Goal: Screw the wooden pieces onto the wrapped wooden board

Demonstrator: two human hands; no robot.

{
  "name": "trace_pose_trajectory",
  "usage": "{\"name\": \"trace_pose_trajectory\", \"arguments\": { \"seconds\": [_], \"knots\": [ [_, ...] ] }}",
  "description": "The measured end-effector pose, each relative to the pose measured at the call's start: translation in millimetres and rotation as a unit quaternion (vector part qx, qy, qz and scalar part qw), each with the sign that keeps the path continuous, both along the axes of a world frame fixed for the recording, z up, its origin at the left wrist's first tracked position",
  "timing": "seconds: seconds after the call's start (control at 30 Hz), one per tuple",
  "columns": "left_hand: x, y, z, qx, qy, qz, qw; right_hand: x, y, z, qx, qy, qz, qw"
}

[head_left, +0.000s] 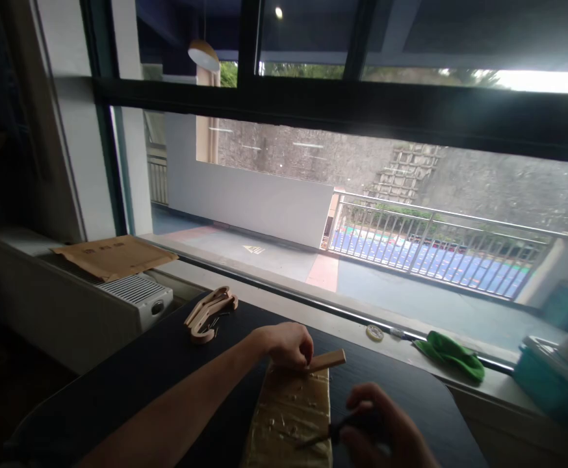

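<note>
My left hand is closed around one end of a light wooden bar, pressing at the far end of a long package wrapped in shiny brown tape. Several small screws or similar metal bits are scattered on the package; they are too small to make out fully. At lower right, my right hand grips a dark-handled screwdriver, its thin shaft pointing left over the package's near part. The fingers on this side are dim and partly blurred. Further off, several curved wooden pieces lie on the dark table beside some screws.
Along the window sill lie a roll of tape and a green cloth item. A teal container stands at the far right. On the left, a brown paper envelope rests on a white radiator or heater unit. The window borders the table's far side.
</note>
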State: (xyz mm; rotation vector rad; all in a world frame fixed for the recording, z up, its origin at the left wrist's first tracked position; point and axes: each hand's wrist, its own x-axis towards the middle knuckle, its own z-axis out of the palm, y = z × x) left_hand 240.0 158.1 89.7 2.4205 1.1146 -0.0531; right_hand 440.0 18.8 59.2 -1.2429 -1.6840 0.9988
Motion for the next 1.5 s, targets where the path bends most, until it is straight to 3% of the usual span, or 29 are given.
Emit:
{"name": "trace_pose_trajectory", "arguments": {
  "seconds": [0.1,0.17,0.4,0.6,0.9,1.5],
  "knots": [
    [-5,6,-1.5,-0.036,-0.018,-0.002,0.999,10,36,30.3,0.126,-0.058,-0.066,0.988],
    [-10,10,-3.6,-0.051,-0.031,-0.002,0.998,8,59,42.3,0.172,-0.104,-0.093,0.975],
    [-15,15,-18.9,-0.063,-0.084,0.027,0.994,-23,105,36.7,0.209,-0.218,-0.111,0.947],
    [-7,12,-17.0,-0.018,-0.084,0.002,0.996,-31,109,32.6,0.232,-0.289,-0.105,0.923],
    [-8,14,-25.0,0.013,-0.116,-0.028,0.993,-33,111,32.0,0.196,-0.308,-0.103,0.925],
    [-9,10,-20.8,0.024,-0.106,-0.036,0.993,-31,109,32.4,0.211,-0.308,-0.085,0.924]
  ]
}}
